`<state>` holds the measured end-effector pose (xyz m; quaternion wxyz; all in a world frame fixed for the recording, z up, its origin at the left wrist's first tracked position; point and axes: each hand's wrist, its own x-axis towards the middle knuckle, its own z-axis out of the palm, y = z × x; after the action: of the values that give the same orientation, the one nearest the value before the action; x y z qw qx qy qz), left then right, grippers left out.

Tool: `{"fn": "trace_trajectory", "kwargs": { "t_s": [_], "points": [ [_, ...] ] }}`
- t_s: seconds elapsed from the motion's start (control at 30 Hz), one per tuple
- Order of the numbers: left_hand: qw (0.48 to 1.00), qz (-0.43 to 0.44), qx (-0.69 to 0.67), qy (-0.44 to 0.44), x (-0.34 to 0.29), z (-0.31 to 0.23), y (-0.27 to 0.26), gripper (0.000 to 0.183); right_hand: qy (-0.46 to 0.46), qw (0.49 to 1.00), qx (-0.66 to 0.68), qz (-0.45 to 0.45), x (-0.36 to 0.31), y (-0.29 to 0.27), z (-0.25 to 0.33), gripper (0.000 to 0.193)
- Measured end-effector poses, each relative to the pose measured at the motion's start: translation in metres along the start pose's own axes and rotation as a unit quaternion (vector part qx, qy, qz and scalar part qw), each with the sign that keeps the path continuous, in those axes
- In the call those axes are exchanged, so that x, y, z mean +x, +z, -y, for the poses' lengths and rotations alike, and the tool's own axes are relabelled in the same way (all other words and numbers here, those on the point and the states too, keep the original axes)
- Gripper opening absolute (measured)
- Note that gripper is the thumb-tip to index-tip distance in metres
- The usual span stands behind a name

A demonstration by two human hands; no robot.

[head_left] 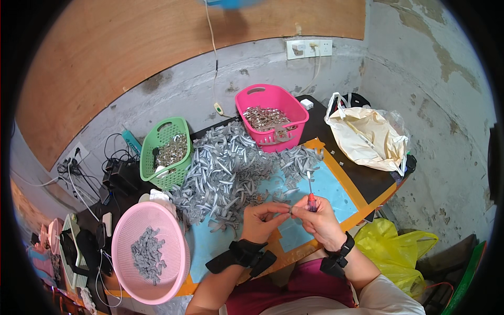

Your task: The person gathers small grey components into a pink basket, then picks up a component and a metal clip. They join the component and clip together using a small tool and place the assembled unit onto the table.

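My left hand and my right hand meet over the blue mat, together pinching a short grey strap piece. My right hand also grips a small red-handled tool whose thin metal shaft points up. Both wrists wear black bands. Just beyond my hands lies a big heap of grey strap loops. A light pink round basket at my left holds several grey pieces.
A bright pink basket and a green basket hold metal parts at the back. A cream cloth bag sits at the right, a yellow plastic bag below the table edge. Cables and chargers crowd the left.
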<state>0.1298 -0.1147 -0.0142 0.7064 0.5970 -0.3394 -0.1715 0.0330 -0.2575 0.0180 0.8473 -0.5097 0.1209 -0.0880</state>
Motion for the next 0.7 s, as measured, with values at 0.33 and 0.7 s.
{"fn": "trace_trajectory", "kwargs": {
  "t_s": [0.33, 0.7],
  "points": [
    [0.998, -0.023, 0.060, 0.013, -0.0020, -0.0073, 0.0020, 0.012, -0.009, 0.999, -0.046, -0.023, -0.0008, 0.0035, 0.0012, 0.007],
    [0.999, -0.005, 0.050, 0.005, -0.0019, -0.0086, 0.0029, 0.010, -0.005, 0.999, -0.033, -0.018, -0.0008, 0.0069, 0.0007, 0.009]
  ]
}}
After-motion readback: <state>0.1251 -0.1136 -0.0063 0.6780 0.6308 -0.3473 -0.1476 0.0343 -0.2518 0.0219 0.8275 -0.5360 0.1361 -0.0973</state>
